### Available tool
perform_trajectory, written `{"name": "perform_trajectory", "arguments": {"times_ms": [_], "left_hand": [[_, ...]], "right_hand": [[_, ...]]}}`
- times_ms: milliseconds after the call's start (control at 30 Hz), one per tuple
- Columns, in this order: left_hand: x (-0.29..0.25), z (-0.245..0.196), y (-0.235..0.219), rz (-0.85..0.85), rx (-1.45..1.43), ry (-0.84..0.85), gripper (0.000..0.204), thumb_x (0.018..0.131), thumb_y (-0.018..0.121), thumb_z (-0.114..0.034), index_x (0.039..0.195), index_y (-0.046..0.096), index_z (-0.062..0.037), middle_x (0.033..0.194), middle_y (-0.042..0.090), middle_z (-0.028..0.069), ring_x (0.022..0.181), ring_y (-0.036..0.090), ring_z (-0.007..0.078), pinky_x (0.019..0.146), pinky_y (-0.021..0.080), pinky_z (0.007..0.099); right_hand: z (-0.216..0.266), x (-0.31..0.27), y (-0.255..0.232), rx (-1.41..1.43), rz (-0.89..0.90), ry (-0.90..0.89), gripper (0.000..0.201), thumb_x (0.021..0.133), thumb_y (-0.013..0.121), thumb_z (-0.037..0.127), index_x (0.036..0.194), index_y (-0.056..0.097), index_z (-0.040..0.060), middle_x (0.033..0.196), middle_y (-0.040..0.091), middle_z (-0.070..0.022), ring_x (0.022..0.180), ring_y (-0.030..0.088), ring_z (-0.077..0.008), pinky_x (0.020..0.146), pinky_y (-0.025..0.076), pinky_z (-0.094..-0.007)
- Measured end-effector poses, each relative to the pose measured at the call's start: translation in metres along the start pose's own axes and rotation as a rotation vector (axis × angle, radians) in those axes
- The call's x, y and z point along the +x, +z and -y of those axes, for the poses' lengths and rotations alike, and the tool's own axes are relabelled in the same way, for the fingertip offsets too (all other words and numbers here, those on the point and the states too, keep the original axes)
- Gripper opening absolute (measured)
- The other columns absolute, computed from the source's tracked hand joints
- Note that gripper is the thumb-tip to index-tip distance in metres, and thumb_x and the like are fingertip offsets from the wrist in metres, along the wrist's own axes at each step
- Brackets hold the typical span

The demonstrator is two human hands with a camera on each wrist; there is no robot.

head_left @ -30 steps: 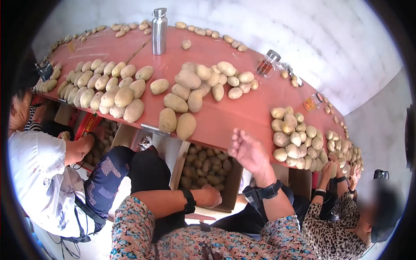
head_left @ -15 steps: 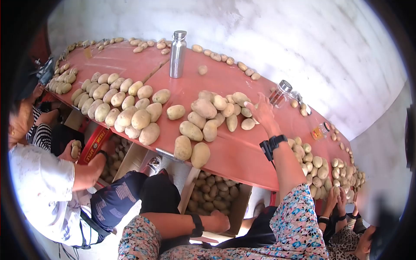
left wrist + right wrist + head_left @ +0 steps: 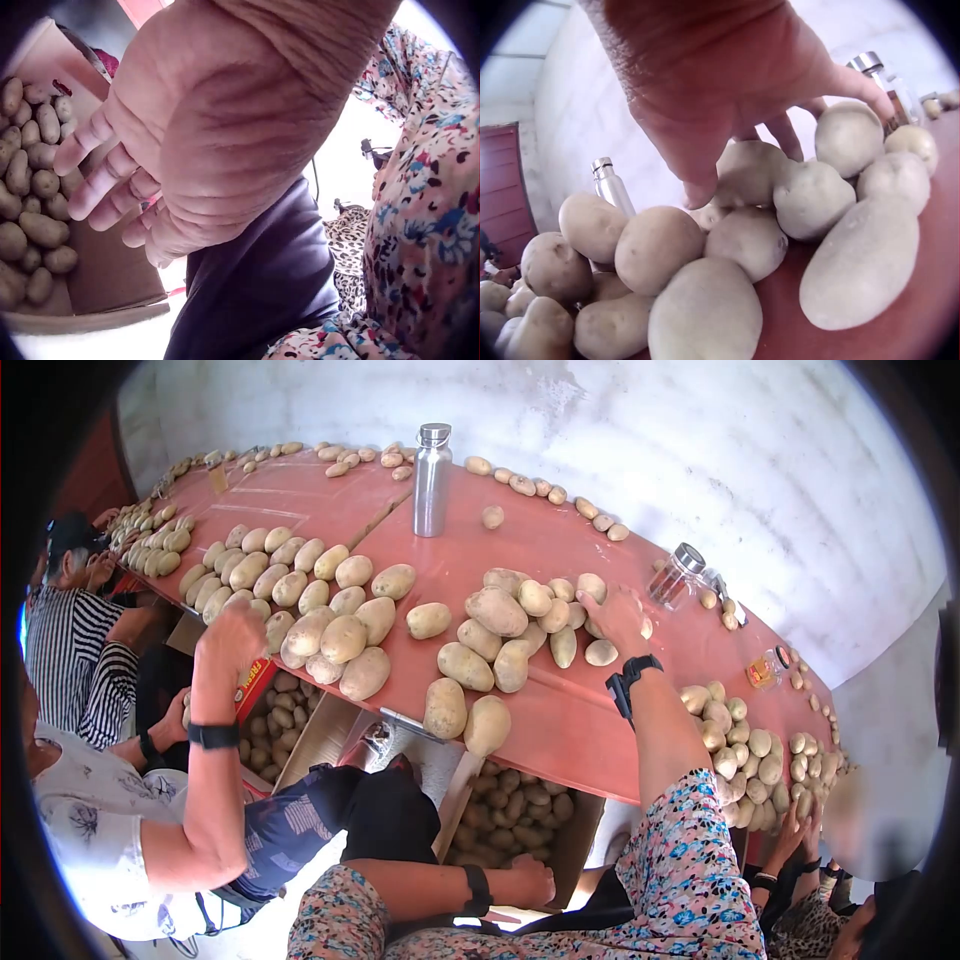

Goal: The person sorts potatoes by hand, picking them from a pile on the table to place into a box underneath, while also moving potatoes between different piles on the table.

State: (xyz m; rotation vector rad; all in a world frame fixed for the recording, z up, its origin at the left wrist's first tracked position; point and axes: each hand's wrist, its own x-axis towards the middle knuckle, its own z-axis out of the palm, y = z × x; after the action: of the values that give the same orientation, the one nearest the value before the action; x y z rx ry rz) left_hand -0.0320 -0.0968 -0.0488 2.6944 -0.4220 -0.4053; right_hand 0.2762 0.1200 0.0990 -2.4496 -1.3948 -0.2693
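Observation:
My right hand (image 3: 618,615) reaches over the table to the right end of a loose heap of potatoes (image 3: 495,610). In the right wrist view its fingers spread above the heap, with the thumb tip right at the side of one potato (image 3: 750,174) and a finger stretched past a rounder potato (image 3: 849,140). My left hand (image 3: 530,882) hangs low beside the cardboard box (image 3: 455,805), holding nothing. From the left wrist its palm shows, fingers loosely bent, with potatoes (image 3: 45,229) inside the box beyond.
Behind the heap stand a steel bottle (image 3: 432,485) and a glass jar (image 3: 677,575); a smaller jar (image 3: 768,667) is farther right. Potato rows (image 3: 290,588) lie left, another pile (image 3: 745,755) right. A neighbour's raised arm (image 3: 215,760) is at left; other people sit on both sides.
My right hand has gone from the table's front edge, palm up, across to the heap and now bends over it. My left hand stays low. The neighbour at left has raised an arm to the potato rows.

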Motion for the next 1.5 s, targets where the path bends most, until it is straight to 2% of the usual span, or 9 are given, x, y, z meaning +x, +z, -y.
{"name": "perform_trajectory", "arguments": {"times_ms": [267, 433, 600, 800, 867, 933, 1233, 1400, 1500], "left_hand": [[0.004, -0.002, 0.003, 0.112, -0.024, -0.013, 0.023, 0.080, 0.050, -0.019, 0.090, 0.065, -0.0056, 0.096, 0.063, 0.0134, 0.089, 0.063, 0.0286, 0.068, 0.049, 0.0419], [0.001, -0.010, -0.014, 0.182, -0.016, -0.082, 0.022, 0.080, 0.056, -0.014, 0.097, 0.068, -0.0082, 0.103, 0.064, 0.0100, 0.095, 0.063, 0.0273, 0.070, 0.049, 0.0401], [0.002, -0.006, -0.010, 0.228, -0.002, -0.069, 0.023, 0.080, 0.055, -0.013, 0.099, 0.068, -0.0078, 0.107, 0.063, 0.0103, 0.097, 0.062, 0.0268, 0.071, 0.050, 0.0391], [0.003, -0.006, -0.003, 0.237, 0.025, -0.073, 0.024, 0.080, 0.056, -0.012, 0.100, 0.066, -0.0046, 0.107, 0.063, 0.0126, 0.096, 0.062, 0.0285, 0.070, 0.051, 0.0387], [0.003, -0.006, -0.006, 0.230, 0.030, -0.069, 0.024, 0.080, 0.056, -0.012, 0.100, 0.066, -0.0036, 0.106, 0.063, 0.0134, 0.096, 0.062, 0.0292, 0.070, 0.051, 0.0388], [0.001, -0.007, -0.012, 0.230, 0.038, -0.053, 0.024, 0.080, 0.056, -0.012, 0.099, 0.066, -0.0026, 0.104, 0.063, 0.0141, 0.095, 0.062, 0.0292, 0.069, 0.051, 0.0386], [0.003, -0.004, 0.002, 0.195, 0.040, -0.047, 0.022, 0.080, 0.056, -0.010, 0.098, 0.067, -0.0049, 0.101, 0.065, 0.0104, 0.094, 0.063, 0.0264, 0.068, 0.051, 0.0375], [0.001, -0.001, 0.010, 0.158, 0.053, -0.004, 0.020, 0.080, 0.053, -0.014, 0.092, 0.066, -0.0048, 0.095, 0.064, 0.0117, 0.087, 0.063, 0.0271, 0.065, 0.050, 0.0400], [0.001, 0.001, 0.017, 0.132, 0.045, -0.010, 0.019, 0.080, 0.051, -0.017, 0.085, 0.065, -0.0044, 0.089, 0.063, 0.0136, 0.082, 0.064, 0.0288, 0.063, 0.049, 0.0430]], "right_hand": [[0.007, -0.070, -0.034, -0.103, -0.200, -0.126, 0.059, 0.077, 0.058, 0.046, 0.104, 0.054, -0.0076, 0.104, 0.056, -0.0238, 0.104, 0.048, -0.0361, 0.092, 0.036, -0.0426], [0.008, -0.133, -0.031, 0.135, 0.151, -0.020, 0.060, 0.078, 0.058, 0.047, 0.104, 0.053, -0.0068, 0.103, 0.055, -0.0229, 0.102, 0.049, -0.0347, 0.088, 0.039, -0.0444], [-0.004, -0.166, -0.026, 0.076, 0.119, -0.006, 0.060, 0.078, 0.060, 0.047, 0.108, 0.050, -0.0042, 0.109, 0.052, -0.0201, 0.104, 0.048, -0.0347, 0.087, 0.039, -0.0463], [-0.049, -0.150, -0.041, -0.126, -0.243, 0.069, 0.047, 0.080, 0.061, 0.038, 0.111, 0.053, 0.0035, 0.116, 0.048, -0.0178, 0.108, 0.044, -0.0378, 0.090, 0.037, -0.0504], [-0.077, -0.148, -0.028, -0.267, 0.138, 0.233, 0.042, 0.079, 0.062, 0.032, 0.110, 0.053, 0.0049, 0.117, 0.048, -0.0169, 0.108, 0.044, -0.0380, 0.090, 0.036, -0.0522], [-0.075, -0.151, -0.029, -0.344, 0.258, 0.234, 0.040, 0.079, 0.062, 0.029, 0.110, 0.053, 0.0047, 0.119, 0.047, -0.0172, 0.109, 0.044, -0.0370, 0.092, 0.036, -0.0513], [-0.075, -0.171, -0.033, -0.136, 0.261, 0.150, 0.044, 0.074, 0.060, 0.016, 0.114, 0.049, 0.0016, 0.120, 0.046, -0.0184, 0.109, 0.046, -0.0370, 0.092, 0.038, -0.0486], [-0.053, -0.192, -0.046, 0.352, 0.133, -0.054, 0.050, 0.073, 0.062, 0.013, 0.119, 0.044, 0.0012, 0.122, 0.045, -0.0188, 0.114, 0.045, -0.0322, 0.096, 0.038, -0.0381], [-0.033, -0.197, -0.061, 0.603, 0.268, 0.004, 0.048, 0.075, 0.062, 0.014, 0.118, 0.045, 0.0020, 0.118, 0.047, -0.0189, 0.112, 0.048, -0.0311, 0.094, 0.040, -0.0368]]}}
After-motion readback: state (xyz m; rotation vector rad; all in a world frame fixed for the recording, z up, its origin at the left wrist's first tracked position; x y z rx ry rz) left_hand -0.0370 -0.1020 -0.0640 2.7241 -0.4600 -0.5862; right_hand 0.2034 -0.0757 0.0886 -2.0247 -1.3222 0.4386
